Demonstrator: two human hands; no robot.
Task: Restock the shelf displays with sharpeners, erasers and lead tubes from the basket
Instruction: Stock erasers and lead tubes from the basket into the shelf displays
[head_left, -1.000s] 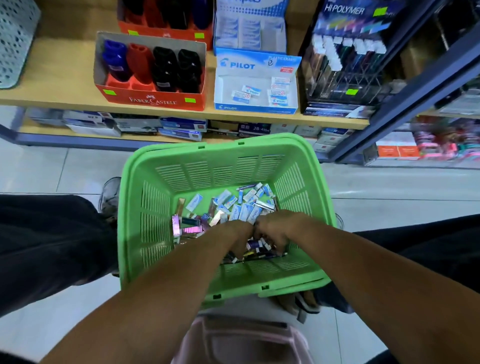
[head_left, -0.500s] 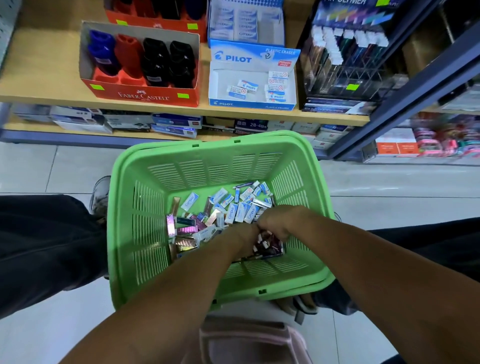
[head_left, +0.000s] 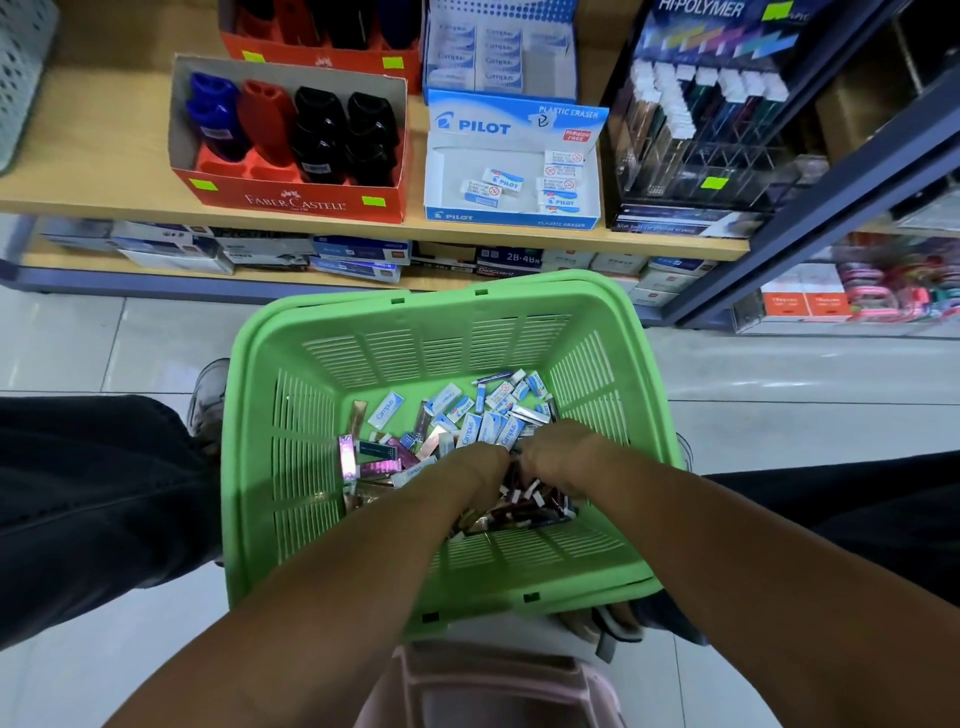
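A green basket (head_left: 311, 467) sits on the floor between my legs. Its bottom holds several blue-and-white erasers (head_left: 470, 428) and several dark and pink lead tubes (head_left: 524, 512). My left hand (head_left: 467, 478) and my right hand (head_left: 563, 457) are both down in the pile, side by side, fingers curled among the lead tubes. The fingertips are hidden, so what each one holds does not show. On the shelf stand a red Faber-Castell sharpener box (head_left: 291, 200), a Pilot eraser box (head_left: 511, 215) and a clear lead tube rack (head_left: 691, 156).
A Campus eraser box (head_left: 498, 52) and a second red box (head_left: 322, 62) stand behind the front row. Flat packs fill the lower shelf (head_left: 363, 260). A dark blue shelf post (head_left: 810, 218) runs along the right. Pale floor tiles surround the basket.
The camera has shifted a little, so the shelf and basket sit slightly differently in view. My right hand has drawn closer to my left hand in the pile of lead tubes.
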